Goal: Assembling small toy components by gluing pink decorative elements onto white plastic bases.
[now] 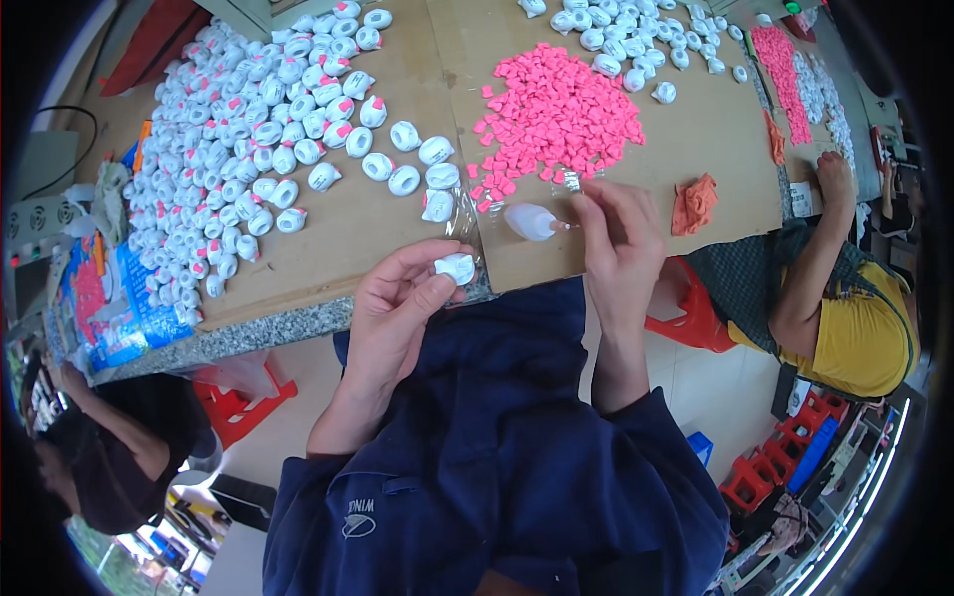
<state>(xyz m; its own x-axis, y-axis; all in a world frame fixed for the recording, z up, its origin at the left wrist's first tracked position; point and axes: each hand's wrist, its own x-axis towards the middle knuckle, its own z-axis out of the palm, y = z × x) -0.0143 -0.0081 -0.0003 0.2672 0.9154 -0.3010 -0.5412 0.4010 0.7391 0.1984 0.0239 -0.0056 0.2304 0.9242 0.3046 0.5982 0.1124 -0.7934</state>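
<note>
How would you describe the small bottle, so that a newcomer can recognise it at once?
On the brown cardboard, find the large heap of bright pink pieces. Just below it in the picture, left of the person's right hand, is the bottle. Its translucent, whitish, rounded body and thin orange-brown tip, pointing toward that hand, set it apart from the solid pink pieces nearby.

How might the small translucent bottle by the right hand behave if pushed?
The bottle would probably roll: its rounded body seems to lie sideways on the cardboard. Its translucent, plastic-looking wall suggests it is light and might give when squeezed. Since it narrows to a thin tip near the right hand, it may swing in an arc.
</note>
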